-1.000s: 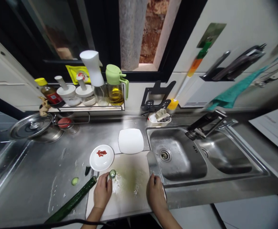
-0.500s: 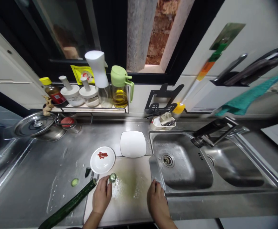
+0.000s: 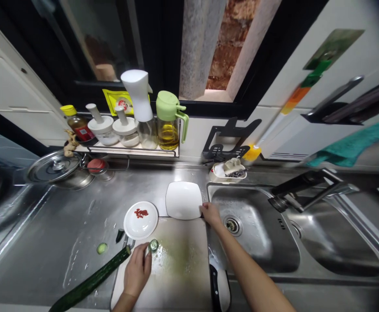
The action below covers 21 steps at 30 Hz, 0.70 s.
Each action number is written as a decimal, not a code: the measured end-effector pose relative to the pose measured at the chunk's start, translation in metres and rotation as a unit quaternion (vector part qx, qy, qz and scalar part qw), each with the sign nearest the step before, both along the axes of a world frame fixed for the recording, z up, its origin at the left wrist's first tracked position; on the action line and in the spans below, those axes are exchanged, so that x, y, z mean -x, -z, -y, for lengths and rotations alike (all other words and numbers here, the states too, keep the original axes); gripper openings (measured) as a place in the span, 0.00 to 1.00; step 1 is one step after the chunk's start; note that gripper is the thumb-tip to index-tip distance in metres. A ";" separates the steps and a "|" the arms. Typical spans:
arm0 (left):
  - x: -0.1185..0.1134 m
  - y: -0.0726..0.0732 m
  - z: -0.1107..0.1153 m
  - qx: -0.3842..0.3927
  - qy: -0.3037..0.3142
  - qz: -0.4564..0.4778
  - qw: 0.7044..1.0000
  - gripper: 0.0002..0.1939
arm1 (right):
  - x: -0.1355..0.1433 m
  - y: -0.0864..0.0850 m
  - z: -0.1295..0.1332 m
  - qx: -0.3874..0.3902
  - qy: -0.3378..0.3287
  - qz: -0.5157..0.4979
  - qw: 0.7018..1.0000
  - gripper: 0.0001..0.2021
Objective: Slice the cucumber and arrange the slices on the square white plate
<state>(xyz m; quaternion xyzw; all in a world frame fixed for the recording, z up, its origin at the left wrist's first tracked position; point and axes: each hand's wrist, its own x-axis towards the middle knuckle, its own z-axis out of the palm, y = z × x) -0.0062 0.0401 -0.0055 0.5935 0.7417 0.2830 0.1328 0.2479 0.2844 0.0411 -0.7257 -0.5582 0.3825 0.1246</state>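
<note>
My left hand [image 3: 137,268] rests on the cutting board [image 3: 195,288], its fingers closed round a cut piece of cucumber [image 3: 153,246]. My right hand [image 3: 210,214] reaches forward to the white square plate [image 3: 183,199], with its fingers pinched at the right rim. Beside the board's right edge lies a knife [image 3: 214,281], black handle towards me, out of both hands. The long cucumber [image 3: 92,281] lies to the left, its cut end by the board. A round white plate [image 3: 140,229] with small red pieces stands at the board's back left corner.
A cucumber slice [image 3: 102,248] and a dark green end piece [image 3: 120,235] lie on the steel counter. To the right is a double sink [image 3: 251,225] with a faucet [image 3: 299,190]. Behind stand a seasoning rack [image 3: 134,151] and a lidded pot [image 3: 59,169].
My right hand has let go of the knife at the board's right side and moved forward to the square plate's rim. My left hand stays in place with the cucumber piece.
</note>
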 end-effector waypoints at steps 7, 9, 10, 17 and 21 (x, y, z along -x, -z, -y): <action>0.000 -0.001 0.000 0.004 -0.004 -0.002 1.000 0.15 | 0.000 0.008 -0.016 0.124 0.027 -0.151 0.980 0.12; -0.001 -0.001 0.000 0.004 -0.005 -0.003 1.000 0.15 | -0.001 0.004 -0.018 0.143 0.024 -0.198 0.969 0.13; -0.001 -0.001 0.000 0.005 -0.005 -0.004 1.000 0.15 | -0.002 0.002 -0.019 0.148 0.025 -0.220 0.964 0.13; -0.001 0.000 0.000 0.012 -0.005 -0.008 1.000 0.16 | -0.022 -0.011 0.029 0.169 0.050 -0.301 0.937 0.11; -0.001 0.000 0.000 0.009 -0.008 -0.010 1.000 0.16 | -0.042 -0.021 0.084 0.196 0.053 -0.307 0.930 0.10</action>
